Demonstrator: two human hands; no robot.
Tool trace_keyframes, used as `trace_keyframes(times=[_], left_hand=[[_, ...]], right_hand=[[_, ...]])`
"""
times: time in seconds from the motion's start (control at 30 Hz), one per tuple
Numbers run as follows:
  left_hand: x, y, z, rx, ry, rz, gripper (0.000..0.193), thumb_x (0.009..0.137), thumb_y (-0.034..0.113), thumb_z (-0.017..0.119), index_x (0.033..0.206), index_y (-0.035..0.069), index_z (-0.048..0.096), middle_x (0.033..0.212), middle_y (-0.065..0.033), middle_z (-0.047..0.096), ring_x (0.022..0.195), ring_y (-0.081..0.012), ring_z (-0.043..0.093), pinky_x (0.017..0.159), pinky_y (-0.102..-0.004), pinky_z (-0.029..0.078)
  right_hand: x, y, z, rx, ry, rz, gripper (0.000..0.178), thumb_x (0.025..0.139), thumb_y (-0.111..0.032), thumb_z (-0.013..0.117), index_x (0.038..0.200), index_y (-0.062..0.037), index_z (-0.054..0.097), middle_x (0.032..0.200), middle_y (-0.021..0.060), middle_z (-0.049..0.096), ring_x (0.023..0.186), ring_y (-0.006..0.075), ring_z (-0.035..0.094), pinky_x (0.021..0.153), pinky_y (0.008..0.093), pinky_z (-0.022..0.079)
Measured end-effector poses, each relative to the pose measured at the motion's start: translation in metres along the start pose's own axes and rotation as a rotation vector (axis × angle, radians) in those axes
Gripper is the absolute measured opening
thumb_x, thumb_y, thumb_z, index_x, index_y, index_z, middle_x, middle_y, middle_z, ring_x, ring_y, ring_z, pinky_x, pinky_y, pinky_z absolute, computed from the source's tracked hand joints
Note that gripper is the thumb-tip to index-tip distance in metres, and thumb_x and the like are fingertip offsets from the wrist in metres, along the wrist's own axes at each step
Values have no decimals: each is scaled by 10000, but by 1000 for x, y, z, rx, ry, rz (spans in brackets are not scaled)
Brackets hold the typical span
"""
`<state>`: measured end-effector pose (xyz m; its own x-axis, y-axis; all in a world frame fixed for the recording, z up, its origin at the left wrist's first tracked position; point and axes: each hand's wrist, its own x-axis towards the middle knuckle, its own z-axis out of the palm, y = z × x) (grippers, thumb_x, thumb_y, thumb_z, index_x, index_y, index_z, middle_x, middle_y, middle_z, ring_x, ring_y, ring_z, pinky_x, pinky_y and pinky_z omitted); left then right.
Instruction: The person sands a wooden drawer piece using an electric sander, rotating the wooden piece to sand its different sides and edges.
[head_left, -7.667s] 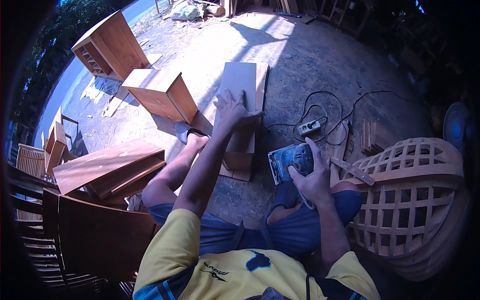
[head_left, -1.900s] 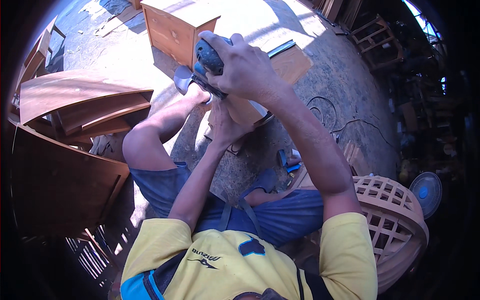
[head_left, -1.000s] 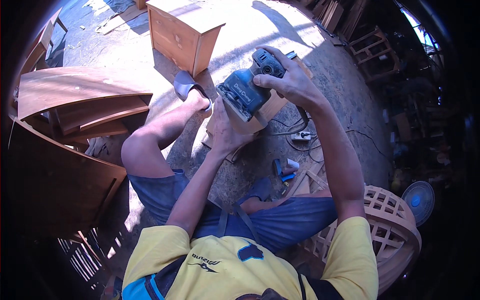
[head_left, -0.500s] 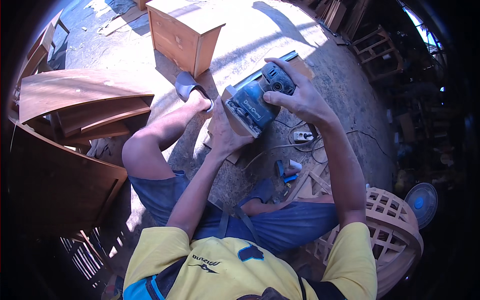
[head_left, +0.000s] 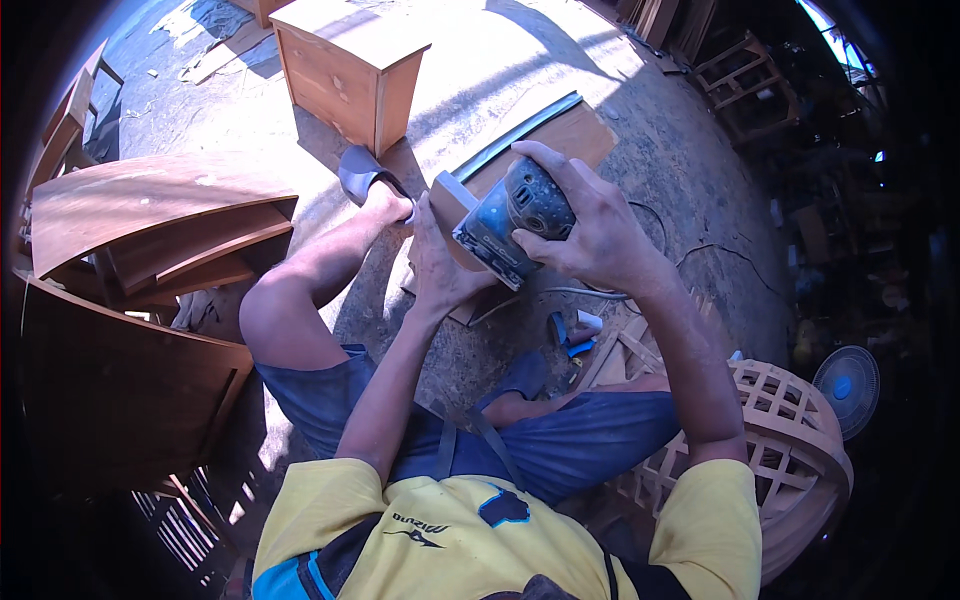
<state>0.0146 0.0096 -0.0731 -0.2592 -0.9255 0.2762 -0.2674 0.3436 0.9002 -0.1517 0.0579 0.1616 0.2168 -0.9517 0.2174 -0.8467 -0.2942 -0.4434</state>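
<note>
My right hand (head_left: 605,228) is wrapped round the rounded top of a blue and black electric sander (head_left: 510,225), thumb on the near side and fingers over the far side. The sander is tilted, its flat pad facing my left hand. My left hand (head_left: 440,270) grips a piece of light wood (head_left: 452,195), fingers along its left side and thumb stretched below the sander. Much of that wood is hidden behind the sander and the hand. Whether the pad touches the wood I cannot tell.
A flat board (head_left: 580,140) with a metal strip (head_left: 520,135) lies beyond the sander. A wooden cabinet (head_left: 340,85) stands farther off. Curved wooden furniture (head_left: 165,200) is at left; a lattice wooden piece (head_left: 775,400) and a fan (head_left: 846,390) are at right. A cable (head_left: 580,292) trails on the floor.
The sander has turned in my right hand, so its side face shows less and its top more. My right hand has shifted slightly left and nearer. The left hand keeps its hold.
</note>
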Motion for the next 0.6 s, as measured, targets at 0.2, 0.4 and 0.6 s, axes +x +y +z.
trace_keyframes(times=[0.2, 0.4, 0.6], left_hand=[[3, 11, 5, -94, 25, 100, 1423, 594, 406, 1033, 1657, 12, 173, 1595, -243, 361, 1521, -421, 388, 1272, -532, 352], [5, 4, 1, -1, 5, 121, 1473, 595, 421, 1035, 1673, -32, 138, 1608, -290, 368, 1508, -462, 407, 1243, -546, 387], [-5, -14, 5, -63, 74, 72, 1490, 627, 470, 1021, 1706, -3, 108, 1698, -265, 241, 1597, -408, 303, 1312, -489, 292]], right_hand=[[91, 13, 38, -101, 63, -17, 821, 838, -353, 851, 1550, -136, 505, 1120, 254, 736, 1029, 426, 762, 918, 514, 614], [81, -6, 44, -198, 8, -55, 817, 874, -372, 848, 1583, -193, 483, 1099, 260, 688, 974, 439, 763, 884, 531, 632], [-36, -52, 17, -313, -103, -88, 898, 859, -255, 872, 1641, -271, 431, 1098, 200, 608, 879, 380, 760, 696, 495, 658]])
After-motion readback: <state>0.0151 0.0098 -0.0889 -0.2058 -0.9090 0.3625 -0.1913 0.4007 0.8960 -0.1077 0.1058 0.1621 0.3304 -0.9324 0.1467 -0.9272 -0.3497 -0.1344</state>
